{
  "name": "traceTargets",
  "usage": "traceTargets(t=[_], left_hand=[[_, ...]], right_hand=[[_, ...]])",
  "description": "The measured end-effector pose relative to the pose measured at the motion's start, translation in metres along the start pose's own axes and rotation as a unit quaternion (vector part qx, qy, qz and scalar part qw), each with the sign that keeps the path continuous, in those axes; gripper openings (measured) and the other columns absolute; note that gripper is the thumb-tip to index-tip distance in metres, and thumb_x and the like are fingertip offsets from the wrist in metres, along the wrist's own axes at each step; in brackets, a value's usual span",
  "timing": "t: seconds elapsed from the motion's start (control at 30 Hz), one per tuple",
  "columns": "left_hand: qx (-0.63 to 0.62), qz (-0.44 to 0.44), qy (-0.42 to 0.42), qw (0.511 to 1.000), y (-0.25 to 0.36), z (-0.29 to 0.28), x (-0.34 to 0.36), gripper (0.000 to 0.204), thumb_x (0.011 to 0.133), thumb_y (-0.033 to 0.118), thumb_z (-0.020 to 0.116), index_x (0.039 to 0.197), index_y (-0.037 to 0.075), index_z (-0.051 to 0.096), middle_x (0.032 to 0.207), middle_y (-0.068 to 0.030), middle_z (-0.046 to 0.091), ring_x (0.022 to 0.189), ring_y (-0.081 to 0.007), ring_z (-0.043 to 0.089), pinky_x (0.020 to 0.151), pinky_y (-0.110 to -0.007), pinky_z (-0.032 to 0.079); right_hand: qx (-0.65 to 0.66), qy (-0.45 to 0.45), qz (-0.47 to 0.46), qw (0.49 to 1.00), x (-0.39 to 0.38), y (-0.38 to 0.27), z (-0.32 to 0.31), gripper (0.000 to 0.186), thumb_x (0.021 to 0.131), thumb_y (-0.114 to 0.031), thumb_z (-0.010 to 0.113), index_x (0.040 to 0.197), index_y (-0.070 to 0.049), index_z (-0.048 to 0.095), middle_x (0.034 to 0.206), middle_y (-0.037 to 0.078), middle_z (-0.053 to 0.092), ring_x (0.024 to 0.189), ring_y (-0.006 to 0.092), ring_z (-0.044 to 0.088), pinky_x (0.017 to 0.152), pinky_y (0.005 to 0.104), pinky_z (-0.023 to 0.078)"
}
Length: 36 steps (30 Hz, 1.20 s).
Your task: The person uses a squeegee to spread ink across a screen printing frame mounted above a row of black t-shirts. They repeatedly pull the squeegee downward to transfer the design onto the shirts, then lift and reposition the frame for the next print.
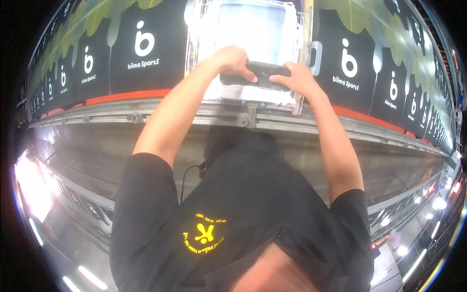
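Observation:
A dark squeegee (263, 72) lies crosswise near the close end of a printing screen (304, 39). My left hand (233, 61) grips its left end, thumb along the near face. On its right end is my right hand (297, 79), thumb pointing inward and fingers hidden behind the far side. White ink (228, 91) smears the screen in front of the squeegee and around its borders. The pale mesh (253, 29) beyond is partly washed out by glare.
Dark fabric panels with white and yellow-green prints (146, 44) line the long table on both sides. A metal rail (194, 111) with clamps runs along its near edge, beside a red strip (124, 96). A grey handle (316, 57) sticks out right of the screen.

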<state>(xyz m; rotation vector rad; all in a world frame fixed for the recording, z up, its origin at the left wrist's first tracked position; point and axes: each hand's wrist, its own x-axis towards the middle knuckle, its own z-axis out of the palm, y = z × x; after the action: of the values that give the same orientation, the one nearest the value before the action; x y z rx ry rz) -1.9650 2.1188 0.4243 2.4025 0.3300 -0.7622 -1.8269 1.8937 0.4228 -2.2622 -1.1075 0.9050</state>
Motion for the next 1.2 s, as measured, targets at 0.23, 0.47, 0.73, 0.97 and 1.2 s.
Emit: traceTargets(t=[0.23,0.47,0.73,0.97,1.2], left_hand=[[-0.001,0.051,0.064,0.997,-0.030,-0.107,0.017,0.067,0.067,0.063,0.088,0.092,0.001,0.079,0.079,-0.0186,0.074,0.078,-0.0353,0.072,0.074,-0.043,0.056],[0.106,0.082,0.231,0.964,-0.051,-0.188,0.070,0.053,0.080,0.060,0.079,0.091,0.009,0.076,0.077,-0.0110,0.072,0.084,-0.0334,0.073,0.074,-0.048,0.057],[0.082,0.086,0.293,0.949,-0.070,-0.155,0.073,0.033,0.084,0.044,0.080,0.103,0.018,0.078,0.089,-0.0065,0.075,0.090,-0.0321,0.073,0.079,-0.047,0.057],[0.053,0.136,0.337,0.930,-0.048,-0.004,-0.040,0.033,0.075,0.017,0.082,0.108,0.018,0.077,0.099,-0.0051,0.077,0.093,-0.0282,0.072,0.079,-0.043,0.057],[0.059,0.185,0.460,0.866,-0.040,0.093,-0.134,0.058,0.063,0.005,0.080,0.121,0.012,0.071,0.116,-0.0027,0.074,0.099,-0.0233,0.068,0.090,-0.039,0.054]], right_hand=[[0.179,0.331,0.085,0.923,0.029,0.022,-0.057,0.040,0.105,-0.036,0.067,0.111,0.002,0.074,0.099,0.007,0.076,0.089,0.0106,0.067,0.082,0.0274,0.052],[0.196,0.368,0.199,0.887,0.056,0.067,-0.037,0.045,0.100,-0.038,0.074,0.117,0.003,0.071,0.098,0.009,0.074,0.086,0.0129,0.066,0.080,0.0282,0.053],[0.399,0.263,0.248,0.842,0.054,0.031,-0.052,0.038,0.100,-0.033,0.074,0.120,-0.002,0.066,0.069,-0.005,0.048,0.049,0.0030,0.039,0.041,0.0221,0.032],[0.419,0.279,0.197,0.841,0.041,0.011,-0.070,0.042,0.100,-0.033,0.073,0.122,0.002,0.065,0.072,-0.003,0.050,0.049,0.0031,0.040,0.041,0.0225,0.030],[0.352,0.403,0.089,0.840,0.058,0.001,-0.056,0.041,0.096,-0.036,0.078,0.118,-0.002,0.071,0.072,-0.004,0.054,0.051,0.0031,0.040,0.043,0.0226,0.028]])
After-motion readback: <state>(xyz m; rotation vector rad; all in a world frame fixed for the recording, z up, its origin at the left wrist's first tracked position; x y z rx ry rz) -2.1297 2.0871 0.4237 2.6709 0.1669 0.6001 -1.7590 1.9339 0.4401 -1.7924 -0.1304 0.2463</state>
